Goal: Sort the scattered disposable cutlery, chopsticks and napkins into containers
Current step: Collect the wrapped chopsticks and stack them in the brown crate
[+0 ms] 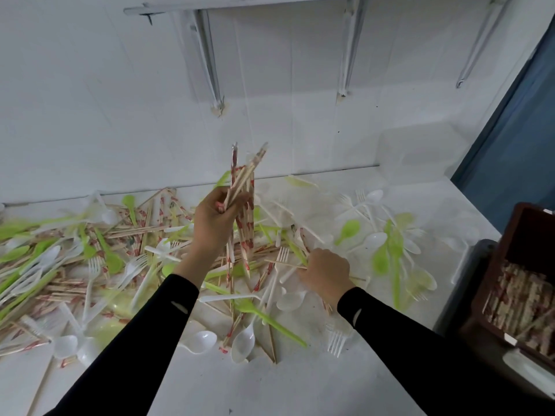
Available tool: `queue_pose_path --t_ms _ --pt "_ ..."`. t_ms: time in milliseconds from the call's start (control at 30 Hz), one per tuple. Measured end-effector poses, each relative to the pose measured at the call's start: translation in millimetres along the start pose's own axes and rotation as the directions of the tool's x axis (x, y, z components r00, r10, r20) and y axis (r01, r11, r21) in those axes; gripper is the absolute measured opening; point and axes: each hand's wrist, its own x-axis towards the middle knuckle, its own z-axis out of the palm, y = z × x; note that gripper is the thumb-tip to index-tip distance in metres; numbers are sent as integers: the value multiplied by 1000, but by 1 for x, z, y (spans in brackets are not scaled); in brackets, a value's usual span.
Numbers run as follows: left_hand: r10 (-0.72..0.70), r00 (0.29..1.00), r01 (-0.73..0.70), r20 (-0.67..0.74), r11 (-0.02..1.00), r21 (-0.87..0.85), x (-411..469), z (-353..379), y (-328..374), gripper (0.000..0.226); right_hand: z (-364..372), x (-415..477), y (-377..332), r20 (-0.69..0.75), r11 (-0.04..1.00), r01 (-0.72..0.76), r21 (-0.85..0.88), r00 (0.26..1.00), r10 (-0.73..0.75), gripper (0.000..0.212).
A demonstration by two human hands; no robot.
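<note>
We take the dark brown rectangular box (522,232) at the table's right edge as our mark; it holds a layer of paper-sleeved wooden chopsticks (522,304). Well to the left of that box, our left hand (213,220) is raised above the heap. Its fingers are clenched round a bundle of wooden chopsticks in red-printed wrappers (244,172), which stands nearly upright with its tips fanning out toward the white wall.

Nearer the box, yet apart from it, our right hand (326,273) lies low on the pile with its back to us. Its fingers are curled down and grasp a thin bare wooden stick (283,263) that lies flat and pokes out on both sides of the hand.

Between this hand and the box, lime-green plastic spoons (348,231) and white plastic spoons (372,240) lie loose on the white tabletop (270,385). Farthest from the box, a thick heap of mixed cutlery and wrapped chopsticks (75,250) covers the surface. A white plastic fork (336,342) lies left of the box, on our side of the right hand. Both forearms wear black sleeves (144,340).
</note>
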Motion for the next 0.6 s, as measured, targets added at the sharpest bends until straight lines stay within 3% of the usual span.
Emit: queue_pose_path --t_ms 100,167,267,367,433,533,600 --pt "-34 999 35 -25 999 31 0 -3 -9 19 -5 4 6 27 996 -34 85 999 31 28" --pt "-80 997 80 -12 994 70 2 -4 -14 19 -11 8 12 84 970 -79 232 995 60 27" --pt "-129 991 121 38 978 171 3 -6 -21 17 -20 16 25 198 810 -121 574 980 6 20" --pt "-180 979 149 100 954 260 1 -6 -25 20 -28 23 39 304 667 -219 712 953 -11 16" --pt "-200 972 154 120 937 314 0 -6 -26 30 -30 26 49 279 696 -214 686 960 21 20" --pt "-190 968 123 166 931 345 -1 -4 -25 31 -33 26 62 131 836 -119 535 990 57 42" --pt "-173 968 110 180 943 313 0 -3 -23 31 -33 23 67 33 906 -80 416 997 72 45"
